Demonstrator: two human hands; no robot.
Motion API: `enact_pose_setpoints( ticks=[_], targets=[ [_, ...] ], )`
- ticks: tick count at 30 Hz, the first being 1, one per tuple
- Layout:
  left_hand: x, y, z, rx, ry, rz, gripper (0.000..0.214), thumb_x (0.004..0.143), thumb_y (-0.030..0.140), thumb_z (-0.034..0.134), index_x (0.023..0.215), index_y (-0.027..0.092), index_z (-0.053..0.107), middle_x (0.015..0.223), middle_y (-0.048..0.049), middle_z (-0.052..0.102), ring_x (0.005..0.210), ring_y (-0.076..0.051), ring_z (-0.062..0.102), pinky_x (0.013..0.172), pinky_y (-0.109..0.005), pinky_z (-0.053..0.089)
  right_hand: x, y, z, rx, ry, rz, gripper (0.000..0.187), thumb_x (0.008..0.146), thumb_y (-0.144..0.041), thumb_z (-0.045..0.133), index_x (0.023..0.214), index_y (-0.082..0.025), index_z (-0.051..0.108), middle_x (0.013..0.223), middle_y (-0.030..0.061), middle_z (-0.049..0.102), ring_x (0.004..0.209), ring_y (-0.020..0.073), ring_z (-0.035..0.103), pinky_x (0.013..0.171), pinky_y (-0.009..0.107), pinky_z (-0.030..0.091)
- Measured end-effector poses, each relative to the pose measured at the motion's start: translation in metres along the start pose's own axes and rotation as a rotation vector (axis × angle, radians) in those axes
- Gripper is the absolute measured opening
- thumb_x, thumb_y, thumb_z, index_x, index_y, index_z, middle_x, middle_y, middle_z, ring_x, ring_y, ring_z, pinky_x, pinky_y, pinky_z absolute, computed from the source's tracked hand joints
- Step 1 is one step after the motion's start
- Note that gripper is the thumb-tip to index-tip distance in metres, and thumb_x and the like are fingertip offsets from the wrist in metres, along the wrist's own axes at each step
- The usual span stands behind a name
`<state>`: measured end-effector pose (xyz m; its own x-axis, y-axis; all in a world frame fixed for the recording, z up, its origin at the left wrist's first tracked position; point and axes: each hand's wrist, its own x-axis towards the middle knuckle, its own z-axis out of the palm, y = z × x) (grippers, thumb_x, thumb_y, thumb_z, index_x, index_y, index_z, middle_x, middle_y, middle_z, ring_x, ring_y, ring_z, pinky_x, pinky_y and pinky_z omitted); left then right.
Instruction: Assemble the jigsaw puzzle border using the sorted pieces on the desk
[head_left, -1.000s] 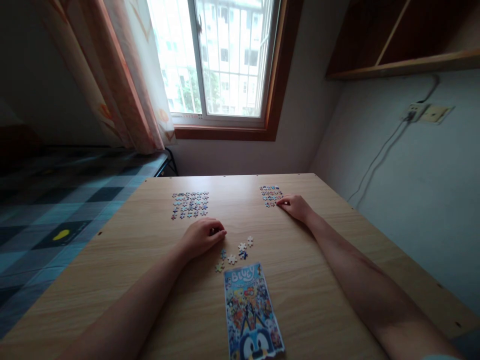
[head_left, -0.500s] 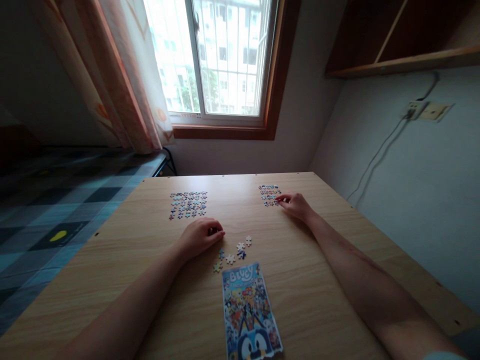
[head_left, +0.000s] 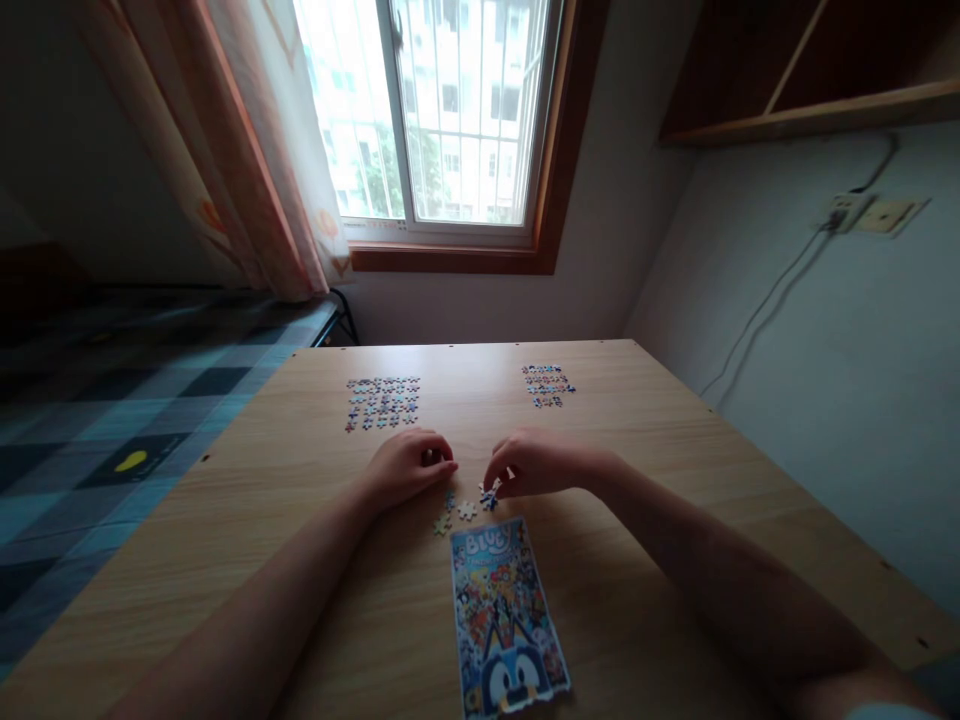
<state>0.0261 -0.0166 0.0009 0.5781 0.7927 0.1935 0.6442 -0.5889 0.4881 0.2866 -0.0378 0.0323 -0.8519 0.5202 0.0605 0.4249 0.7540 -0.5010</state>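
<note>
My right hand [head_left: 541, 462] reaches down over a small loose group of jigsaw pieces, its thumb and fingertips closed at a dark blue puzzle piece [head_left: 489, 501]. My left hand [head_left: 409, 466] rests on the table just left of the group, fingers curled in and thumb against them; whatever may be inside is hidden. Near it lie a pale puzzle piece [head_left: 467, 511], a greenish one [head_left: 442, 525] and a small blue one [head_left: 450, 499]. Below the group is a Bluey picture sheet [head_left: 506, 610] with a torn-looking lower edge.
Rows of puzzle pieces [head_left: 384, 403] are laid out at the table's back left, with a smaller set of rows [head_left: 547, 384] at the back right. The wooden table [head_left: 637, 600] stands between a checked bed [head_left: 157, 400] and a wall with a plugged-in cable [head_left: 780, 275].
My right hand has left the back-right rows and come toward me and left, to the loose pieces. A piece now sits at those rows' right edge. My left hand stays put.
</note>
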Motion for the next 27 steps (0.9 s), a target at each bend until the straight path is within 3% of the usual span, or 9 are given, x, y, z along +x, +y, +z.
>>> enact_pose_setpoints(
  ticks=[6,11,16,19,23,25,27],
  targets=[
    [-0.001,0.004,-0.002,-0.017,-0.023,0.028,0.018,0.080,0.040,0.069,0.080,0.022,0.073,0.076,-0.0011,0.066,0.078,-0.018,0.057,0.073,-0.028,0.041,0.004,-0.007,0.004,-0.059,-0.053,0.012,0.021,0.080,-0.016,0.068,0.096,-0.024,0.080,0.083,-0.0001,0.074,0.065,0.0064,0.057,0.061,0.019,0.039],
    [-0.002,0.004,-0.003,-0.028,-0.045,0.036,0.021,0.078,0.043,0.070,0.081,0.022,0.074,0.078,-0.0017,0.066,0.081,-0.018,0.056,0.076,-0.029,0.042,0.002,-0.011,-0.001,0.007,-0.197,0.171,0.025,0.078,-0.014,0.069,0.099,-0.024,0.080,0.087,0.0007,0.077,0.069,0.0086,0.063,0.063,0.019,0.042],
    [-0.001,0.004,-0.004,-0.037,-0.039,0.036,0.023,0.080,0.044,0.068,0.081,0.022,0.074,0.078,-0.0021,0.066,0.081,-0.019,0.056,0.077,-0.030,0.042,-0.007,-0.011,-0.013,-0.058,-0.212,0.288,0.022,0.076,-0.016,0.069,0.093,-0.025,0.081,0.081,0.0003,0.077,0.066,0.0100,0.065,0.059,0.020,0.040],
    [-0.001,0.004,-0.005,-0.033,-0.038,0.036,0.024,0.080,0.045,0.067,0.081,0.022,0.073,0.078,-0.0025,0.066,0.079,-0.019,0.056,0.076,-0.030,0.043,-0.019,0.004,-0.022,-0.094,-0.188,0.374,0.020,0.071,-0.016,0.072,0.085,-0.025,0.082,0.077,0.0003,0.077,0.064,0.0111,0.065,0.056,0.020,0.039],
    [-0.001,0.003,-0.005,-0.044,-0.039,0.037,0.024,0.081,0.044,0.067,0.081,0.021,0.073,0.077,-0.0028,0.066,0.077,-0.018,0.057,0.074,-0.029,0.043,-0.040,0.041,-0.036,-0.069,-0.141,0.592,0.019,0.058,-0.015,0.076,0.073,-0.024,0.081,0.067,-0.0003,0.074,0.055,0.0120,0.063,0.050,0.020,0.038],
    [-0.001,0.003,-0.004,-0.041,-0.043,0.037,0.022,0.081,0.043,0.067,0.081,0.021,0.073,0.077,-0.0027,0.065,0.077,-0.018,0.057,0.074,-0.029,0.043,-0.051,0.062,-0.044,-0.038,-0.108,0.754,0.022,0.057,-0.013,0.073,0.075,-0.024,0.081,0.061,-0.0002,0.072,0.050,0.0130,0.062,0.048,0.021,0.039],
    [-0.001,0.002,-0.004,-0.038,-0.044,0.038,0.021,0.081,0.042,0.067,0.081,0.022,0.073,0.077,-0.0025,0.065,0.078,-0.018,0.057,0.074,-0.029,0.043,-0.061,0.081,-0.052,-0.067,-0.052,0.804,0.025,0.059,-0.011,0.070,0.077,-0.023,0.082,0.063,0.0013,0.073,0.052,0.0146,0.063,0.050,0.022,0.041]
  ],
)
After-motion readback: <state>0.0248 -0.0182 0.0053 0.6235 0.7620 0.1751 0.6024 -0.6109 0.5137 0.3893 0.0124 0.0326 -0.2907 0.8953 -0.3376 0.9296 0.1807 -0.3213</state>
